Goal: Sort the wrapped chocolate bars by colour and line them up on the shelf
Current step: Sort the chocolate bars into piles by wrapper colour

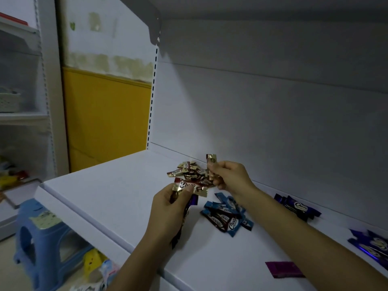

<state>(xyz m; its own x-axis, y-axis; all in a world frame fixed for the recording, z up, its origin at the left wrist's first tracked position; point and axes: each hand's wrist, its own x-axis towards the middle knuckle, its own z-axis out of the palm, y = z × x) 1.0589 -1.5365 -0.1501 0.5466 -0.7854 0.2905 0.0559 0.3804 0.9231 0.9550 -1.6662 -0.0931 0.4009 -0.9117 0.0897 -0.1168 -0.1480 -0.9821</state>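
Mid-frame on the shelf [100,185], looks partly sorted: gold bars [189,173] in a heap, blue bars [226,217] lower, purple bars [298,206] at right. Pinches one gold bar [211,162] with right hand [231,177] fingers [217,182]; grips mixed bars [190,186] in left hand [168,206]. No neat lines yet.

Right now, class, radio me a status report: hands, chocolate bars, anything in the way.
Left hand grips mixed bunch. Right hand pinches gold bar beside gold pile. Blue pile, purple pile apart on shelf. Nothing blocks the gold pile.
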